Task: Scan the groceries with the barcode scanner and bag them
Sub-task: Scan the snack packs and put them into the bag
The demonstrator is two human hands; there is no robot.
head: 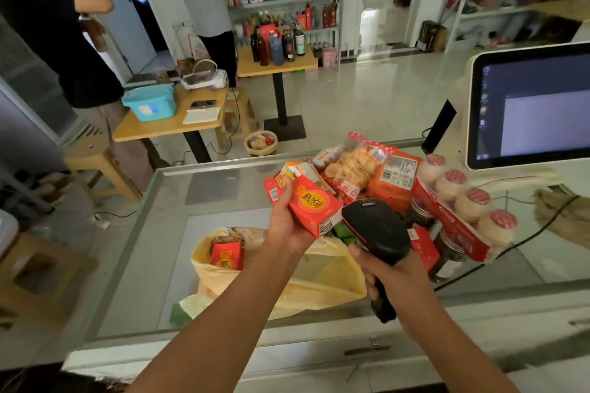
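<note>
My left hand grips a red drink carton with a yellow round label, its barcode end turned toward the scanner. My right hand grips the handle of the black barcode scanner, whose head sits right beside the carton's end. Below lies a yellow plastic bag on the glass counter, with another red carton inside it. Behind my hands lies a heap of groceries: a bag of round crackers, an orange packet and a red-wrapped pack of small white bottles.
A white monitor stands at the right on the counter, with a cable running across the glass. Two people stand at the back left near wooden tables and stocked shelves. A brown cloth lies at the far right.
</note>
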